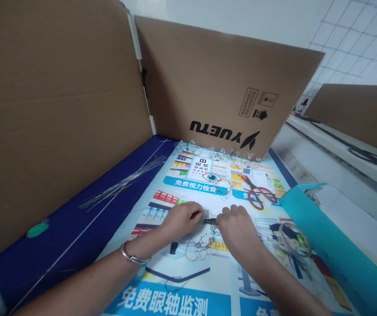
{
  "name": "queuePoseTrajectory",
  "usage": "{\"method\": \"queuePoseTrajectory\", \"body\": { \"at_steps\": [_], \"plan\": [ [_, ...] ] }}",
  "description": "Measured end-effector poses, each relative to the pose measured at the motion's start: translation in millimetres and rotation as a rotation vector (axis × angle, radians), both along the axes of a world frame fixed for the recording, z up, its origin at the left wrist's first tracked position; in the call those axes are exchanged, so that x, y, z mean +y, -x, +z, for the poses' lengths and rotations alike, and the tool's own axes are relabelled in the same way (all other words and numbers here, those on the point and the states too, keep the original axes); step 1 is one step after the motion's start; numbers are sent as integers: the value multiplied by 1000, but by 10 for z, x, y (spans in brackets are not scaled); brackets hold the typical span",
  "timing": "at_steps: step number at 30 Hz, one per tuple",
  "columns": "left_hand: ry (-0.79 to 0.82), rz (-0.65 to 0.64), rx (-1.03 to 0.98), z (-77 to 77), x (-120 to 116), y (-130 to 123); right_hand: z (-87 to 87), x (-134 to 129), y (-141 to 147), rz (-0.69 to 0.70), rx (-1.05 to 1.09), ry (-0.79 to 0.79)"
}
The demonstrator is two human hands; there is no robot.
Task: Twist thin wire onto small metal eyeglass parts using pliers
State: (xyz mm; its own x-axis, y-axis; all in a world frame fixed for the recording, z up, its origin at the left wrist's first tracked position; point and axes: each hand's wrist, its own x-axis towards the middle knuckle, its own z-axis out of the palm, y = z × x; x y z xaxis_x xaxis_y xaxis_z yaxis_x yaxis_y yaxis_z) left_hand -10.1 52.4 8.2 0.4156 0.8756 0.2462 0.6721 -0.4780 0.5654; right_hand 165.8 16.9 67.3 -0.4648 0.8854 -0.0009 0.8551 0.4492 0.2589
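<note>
My right hand [234, 226] is closed around a pair of pliers [210, 221], whose dark jaws point left toward my other hand. Pinched fingers of my left hand [188, 217], which has a silver bangle [134, 254] at its wrist, meet the tips of those jaws. Thin wire [199, 245] with small clear pieces on it loops and hangs beneath both hands. It seems to run up to the left fingertips, though the exact grip is hidden. Beyond the right hand lie scissors with red handles [257, 198].
Cardboard panels [227, 92] stand at the back and left. Along the back panel runs a row of wire pieces [221, 154]. Straight wires [125, 180] lie on the blue cloth at left. A wire coil [295, 239] sits at right, by a teal box [333, 237].
</note>
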Motion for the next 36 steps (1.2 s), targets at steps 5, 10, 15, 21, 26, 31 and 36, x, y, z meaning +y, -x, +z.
{"method": "queuePoseTrajectory", "body": {
  "at_steps": [5,10,15,21,26,31,36],
  "plan": [
    [-96,-131,67,26,-40,-12,5,-12,-10,-19,-5,6],
    [-170,-201,83,15,-42,-1,-2,-20,-37,-20,8,13],
    [-180,-226,22,8,-26,10,-32,-17,-60,-22,20,17],
    [-147,-192,0,57,-28,8,-18,-5,-71,-41,25,28],
    [-147,-198,-33,93,-31,12,-4,2,-60,-44,23,32],
    [-127,-200,-26,91,-22,7,-7,-6,-42,-46,35,17],
    [-163,-147,71,108,-9,17,-53,5,-11,-46,48,1]
  ]
}}
